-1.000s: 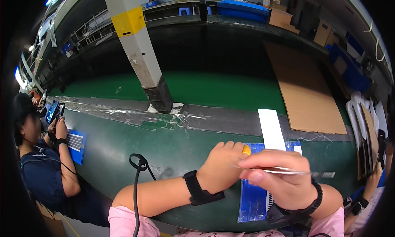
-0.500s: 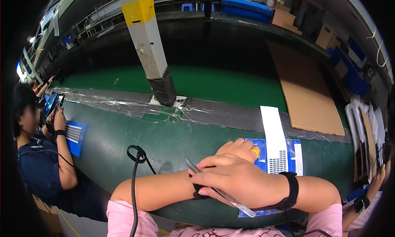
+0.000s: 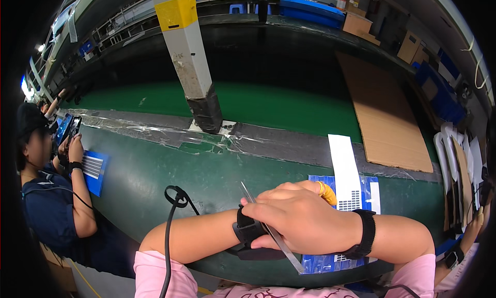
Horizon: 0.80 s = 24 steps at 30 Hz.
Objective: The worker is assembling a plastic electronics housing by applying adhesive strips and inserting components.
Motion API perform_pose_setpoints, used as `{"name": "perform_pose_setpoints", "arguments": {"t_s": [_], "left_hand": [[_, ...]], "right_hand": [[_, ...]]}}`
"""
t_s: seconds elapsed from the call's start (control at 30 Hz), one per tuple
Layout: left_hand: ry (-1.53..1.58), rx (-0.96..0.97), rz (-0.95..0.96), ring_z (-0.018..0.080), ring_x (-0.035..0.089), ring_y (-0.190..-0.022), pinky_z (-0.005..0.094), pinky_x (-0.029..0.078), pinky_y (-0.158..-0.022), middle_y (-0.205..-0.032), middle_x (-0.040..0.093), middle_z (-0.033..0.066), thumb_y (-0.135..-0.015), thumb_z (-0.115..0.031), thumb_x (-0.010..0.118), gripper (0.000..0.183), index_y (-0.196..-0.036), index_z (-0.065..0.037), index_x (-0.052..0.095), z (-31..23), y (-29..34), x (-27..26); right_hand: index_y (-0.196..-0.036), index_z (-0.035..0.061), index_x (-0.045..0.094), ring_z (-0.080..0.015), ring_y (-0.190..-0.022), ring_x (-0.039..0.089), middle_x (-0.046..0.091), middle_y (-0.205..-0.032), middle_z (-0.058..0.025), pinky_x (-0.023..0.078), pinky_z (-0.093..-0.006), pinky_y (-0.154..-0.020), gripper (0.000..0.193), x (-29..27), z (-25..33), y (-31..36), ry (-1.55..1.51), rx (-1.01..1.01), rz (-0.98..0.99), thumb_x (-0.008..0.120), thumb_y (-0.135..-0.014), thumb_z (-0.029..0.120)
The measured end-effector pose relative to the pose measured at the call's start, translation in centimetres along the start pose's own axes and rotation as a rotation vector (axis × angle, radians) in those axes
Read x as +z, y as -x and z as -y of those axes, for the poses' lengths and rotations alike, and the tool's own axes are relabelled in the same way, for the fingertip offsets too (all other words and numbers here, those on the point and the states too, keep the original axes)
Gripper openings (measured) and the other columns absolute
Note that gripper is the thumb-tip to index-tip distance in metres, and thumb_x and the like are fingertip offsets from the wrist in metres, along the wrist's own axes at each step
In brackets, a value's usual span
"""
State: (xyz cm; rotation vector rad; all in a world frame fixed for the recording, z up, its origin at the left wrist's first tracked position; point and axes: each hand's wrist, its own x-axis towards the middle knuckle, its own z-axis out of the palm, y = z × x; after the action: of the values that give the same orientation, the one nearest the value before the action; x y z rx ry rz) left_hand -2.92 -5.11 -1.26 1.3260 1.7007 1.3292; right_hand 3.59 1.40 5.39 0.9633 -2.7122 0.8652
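Observation:
My left forearm lies across the front of the bench, with a black wrist device (image 3: 248,230) strapped to it. My right hand (image 3: 302,218) crosses over my left hand (image 3: 306,185) and grips the wrist device. Slim metal tweezers (image 3: 283,246) are held in the same right hand, slanting across the wrist. Most of my left hand is hidden; a yellow finger cover (image 3: 326,193) shows, and its finger pose cannot be made out. Beneath lies a blue board (image 3: 316,264) bearing a white strip (image 3: 343,158) with rows of small dark labels.
A black cable (image 3: 168,236) loops up beside my left arm. A post (image 3: 191,65) stands on the green bench (image 3: 155,169). Cardboard (image 3: 387,112) lies at the far right, near upright sheets (image 3: 452,169). At left a person (image 3: 51,210) holds a phone by another blue board (image 3: 95,181).
My right hand has shifted slightly and now grips the wrist device, which has turned to show more of itself. The tweezers have tilted steeper. My left hand's yellow-covered finger has moved slightly right.

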Motion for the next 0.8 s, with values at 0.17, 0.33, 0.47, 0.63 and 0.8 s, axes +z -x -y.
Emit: {"name": "perform_pose_setpoints", "arguments": {"t_s": [0.17, 0.33, 0.47, 0.63, 0.8], "left_hand": [[0.013, -0.036, -0.027, 0.0247, 0.052, -0.100, 0.0306, 0.042, -0.085, -0.105, 0.056, 0.0131, -0.079, -0.002, 0.053, 0.025, -0.104, 0.001, 0.056, 0.3, 5.8, 0.5], [0.046, -0.049, -0.032, 0.0239, 0.052, -0.099, 0.0302, 0.042, -0.084, -0.104, 0.056, 0.0128, -0.080, -0.002, 0.053, 0.025, -0.104, 0.001, 0.056, 0.1, 5.8, -0.2], [0.072, -0.057, -0.038, 0.0233, 0.052, -0.098, 0.0299, 0.042, -0.083, -0.103, 0.056, 0.0126, -0.080, -0.003, 0.053, 0.025, -0.104, 0.001, 0.057, -0.1, 5.7, -0.3], [0.105, -0.073, -0.040, 0.0225, 0.052, -0.097, 0.0295, 0.042, -0.082, -0.103, 0.057, 0.0122, -0.080, -0.003, 0.053, 0.024, -0.103, 0.001, 0.057, -0.2, 5.6, -0.4], [0.140, -0.089, -0.042, 0.0217, 0.053, -0.095, 0.0291, 0.043, -0.080, -0.102, 0.057, 0.0119, -0.080, -0.004, 0.053, 0.024, -0.103, 0.002, 0.057, -0.3, 5.4, 0.0]], "right_hand": [[-0.098, 0.0041, 0.056, -0.0299, -0.073, 0.059, 0.061, -0.076, -0.0117, 0.045, -0.0359, -0.069, 0.044, -0.4, 0.8, -1.2, -0.078, 0.095, 0.079, 0.073, -0.067, 0.030], [-0.097, 0.0042, 0.056, -0.0315, -0.073, 0.059, 0.060, -0.073, -0.0131, 0.045, -0.0361, -0.068, 0.041, -0.8, 0.7, -1.5, -0.134, 0.148, 0.130, 0.073, -0.069, 0.029], [-0.097, 0.0041, 0.056, -0.0316, -0.073, 0.059, 0.060, -0.074, -0.0133, 0.045, -0.0362, -0.068, 0.040, -0.8, 0.8, -1.7, -0.139, 0.150, 0.153, 0.072, -0.069, 0.029], [-0.097, 0.0041, 0.056, -0.0315, -0.073, 0.059, 0.060, -0.074, -0.0134, 0.046, -0.0362, -0.069, 0.040, -0.7, 0.7, -1.6, -0.144, 0.159, 0.154, 0.073, -0.069, 0.028], [-0.098, 0.0040, 0.056, -0.0314, -0.073, 0.059, 0.060, -0.075, -0.0130, 0.046, -0.0359, -0.071, 0.042, -0.8, 0.5, -1.6, -0.197, 0.184, 0.173, 0.073, -0.069, 0.029]]}}
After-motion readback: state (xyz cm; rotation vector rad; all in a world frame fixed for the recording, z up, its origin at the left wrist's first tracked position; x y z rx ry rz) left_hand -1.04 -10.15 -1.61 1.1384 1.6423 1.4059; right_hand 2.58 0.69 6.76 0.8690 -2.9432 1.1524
